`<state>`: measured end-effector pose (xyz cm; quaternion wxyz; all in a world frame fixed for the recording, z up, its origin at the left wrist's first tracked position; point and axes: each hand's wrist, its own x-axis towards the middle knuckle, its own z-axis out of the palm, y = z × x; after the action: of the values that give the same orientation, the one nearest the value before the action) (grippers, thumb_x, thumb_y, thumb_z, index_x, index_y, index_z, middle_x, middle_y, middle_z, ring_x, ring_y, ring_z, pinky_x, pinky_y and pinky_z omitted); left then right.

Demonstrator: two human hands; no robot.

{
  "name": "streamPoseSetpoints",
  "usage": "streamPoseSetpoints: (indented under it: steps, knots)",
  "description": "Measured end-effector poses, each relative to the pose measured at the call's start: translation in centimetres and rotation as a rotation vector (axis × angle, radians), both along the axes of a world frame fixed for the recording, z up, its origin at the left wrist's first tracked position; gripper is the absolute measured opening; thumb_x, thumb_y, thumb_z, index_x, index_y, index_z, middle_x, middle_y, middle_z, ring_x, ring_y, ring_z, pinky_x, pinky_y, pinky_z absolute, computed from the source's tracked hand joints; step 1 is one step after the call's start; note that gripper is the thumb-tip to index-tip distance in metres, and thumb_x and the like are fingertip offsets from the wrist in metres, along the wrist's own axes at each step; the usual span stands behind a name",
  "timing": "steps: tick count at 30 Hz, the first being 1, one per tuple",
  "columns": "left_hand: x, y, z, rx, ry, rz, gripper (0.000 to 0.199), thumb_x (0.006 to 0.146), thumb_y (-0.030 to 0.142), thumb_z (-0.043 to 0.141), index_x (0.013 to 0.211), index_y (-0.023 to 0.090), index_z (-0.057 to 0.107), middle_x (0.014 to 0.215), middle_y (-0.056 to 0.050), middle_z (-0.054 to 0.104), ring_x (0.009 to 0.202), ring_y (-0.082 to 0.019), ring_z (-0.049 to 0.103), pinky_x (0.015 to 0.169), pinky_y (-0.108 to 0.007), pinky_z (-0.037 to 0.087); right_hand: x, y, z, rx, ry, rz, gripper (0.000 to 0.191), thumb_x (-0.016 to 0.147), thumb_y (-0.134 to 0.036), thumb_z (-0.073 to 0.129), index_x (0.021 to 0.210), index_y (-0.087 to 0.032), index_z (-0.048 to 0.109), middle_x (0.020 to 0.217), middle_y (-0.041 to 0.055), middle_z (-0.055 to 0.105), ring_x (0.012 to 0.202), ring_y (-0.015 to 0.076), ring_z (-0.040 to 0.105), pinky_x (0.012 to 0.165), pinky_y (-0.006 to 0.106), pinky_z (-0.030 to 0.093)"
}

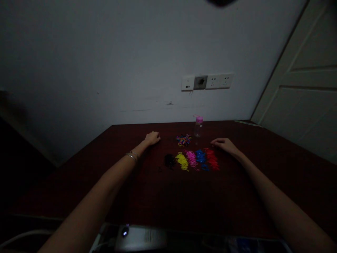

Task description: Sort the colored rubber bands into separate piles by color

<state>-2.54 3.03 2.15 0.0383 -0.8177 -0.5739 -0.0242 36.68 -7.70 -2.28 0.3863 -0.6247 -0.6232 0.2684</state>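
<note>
My left hand point(152, 137) rests on the dark red table, its fingers curled under in a loose fist with nothing showing in them. My right hand point(225, 144) lies on the table with its fingers stretched loosely and nothing visible in them. Close to its fingertips is a pile of red rubber bands point(212, 160). Leftward from there run piles of blue bands point(200, 156), pink bands point(192, 159), yellow bands point(182, 161) and black bands point(169, 160). Behind them sits a heap of mixed-colour bands point(184, 140), between my hands and touched by neither.
A clear bottle with a pink lid point(199, 119) stands behind the piles, near the wall. Sockets point(216, 81) are set in the wall above the table point(179, 203). A white panelled door point(302, 77) is at right. Below the near edge lies a white object point(140, 239).
</note>
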Motion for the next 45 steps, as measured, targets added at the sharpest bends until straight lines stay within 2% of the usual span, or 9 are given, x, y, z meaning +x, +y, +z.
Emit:
streamPoseSetpoints:
  steps: [7, 11, 14, 19, 25, 30, 35, 45]
  knots:
    - [0.7, -0.7, -1.2, 0.058, -0.088, 0.096, 0.03, 0.084, 0.038, 0.032, 0.097, 0.02, 0.053, 0.099, -0.009, 0.061, 0.091, -0.02, 0.058, 0.074, -0.028, 0.044, 0.1, 0.4, -0.4, 0.047, -0.063, -0.001, 0.024, 0.067, -0.032, 0.053, 0.077, -0.017, 0.068, 0.075, 0.0039, 0.068, 0.07, 0.0176, 0.06, 0.065, 0.027, 0.044]
    - [0.8, -1.1, -2.0, 0.118, -0.114, 0.115, 0.029, 0.085, 0.038, 0.033, 0.098, 0.02, 0.051, 0.095, -0.009, 0.062, 0.089, -0.02, 0.058, 0.074, -0.029, 0.043, -0.1, 0.6, -0.3, 0.087, -0.155, -0.007, 0.021, 0.068, -0.03, 0.052, 0.076, -0.018, 0.068, 0.08, 0.004, 0.069, 0.077, 0.0193, 0.06, 0.072, 0.028, 0.043]
    - [0.7, -1.2, -2.2, 0.128, -0.118, 0.121, 0.028, 0.085, 0.038, 0.032, 0.097, 0.02, 0.051, 0.094, -0.009, 0.062, 0.088, -0.02, 0.058, 0.073, -0.029, 0.043, -0.7, 0.6, 0.0, 0.101, -0.213, -0.007, 0.022, 0.069, -0.029, 0.051, 0.078, -0.019, 0.068, 0.082, 0.0038, 0.068, 0.078, 0.0193, 0.06, 0.072, 0.028, 0.044]
    - [0.7, -1.1, -2.3, 0.14, -0.113, 0.125, 0.028, 0.086, 0.038, 0.032, 0.097, 0.02, 0.05, 0.094, -0.009, 0.062, 0.087, -0.02, 0.058, 0.072, -0.028, 0.042, -2.8, 0.9, 0.8, 0.148, -0.268, -0.029, 0.03, 0.074, -0.032, 0.047, 0.093, -0.018, 0.066, 0.086, 0.0051, 0.068, 0.076, 0.0186, 0.06, 0.068, 0.027, 0.044]
    - [0.7, -1.4, -2.3, 0.143, -0.11, 0.137, 0.028, 0.086, 0.037, 0.03, 0.097, 0.02, 0.05, 0.093, -0.009, 0.062, 0.088, -0.02, 0.059, 0.072, -0.028, 0.042, -6.4, 2.4, 2.0, 0.201, -0.331, 0.037, 0.032, 0.075, -0.031, 0.05, 0.102, -0.019, 0.064, 0.098, 0.0066, 0.066, 0.085, 0.0199, 0.059, 0.076, 0.028, 0.043]
    - [0.7, -1.5, -2.2, 0.138, -0.127, 0.156, 0.028, 0.086, 0.036, 0.031, 0.099, 0.019, 0.05, 0.095, -0.009, 0.062, 0.089, -0.02, 0.058, 0.074, -0.029, 0.042, -8.8, 3.3, 3.0, 0.158, -0.518, 0.097, 0.038, 0.076, -0.038, 0.052, 0.11, -0.022, 0.059, 0.109, 0.006, 0.061, 0.095, 0.0199, 0.057, 0.078, 0.028, 0.043]
    - [0.5, -1.2, -2.5, 0.146, -0.16, 0.133, 0.028, 0.086, 0.036, 0.033, 0.098, 0.019, 0.051, 0.093, -0.009, 0.062, 0.086, -0.021, 0.058, 0.073, -0.03, 0.042, -10.4, 3.9, 3.6, 0.033, -0.649, 0.072, 0.043, 0.075, -0.048, 0.053, 0.112, -0.025, 0.057, 0.105, 0.0058, 0.063, 0.093, 0.0216, 0.058, 0.073, 0.028, 0.044]
    - [0.4, -0.9, -3.0, 0.158, -0.179, 0.133, 0.027, 0.085, 0.036, 0.034, 0.097, 0.019, 0.051, 0.092, -0.009, 0.062, 0.085, -0.021, 0.058, 0.073, -0.031, 0.042, -11.6, 4.7, 3.5, -0.021, -0.673, 0.042, 0.028, 0.076, -0.041, 0.053, 0.095, -0.024, 0.064, 0.097, 0.0051, 0.065, 0.087, 0.0194, 0.059, 0.068, 0.025, 0.042]
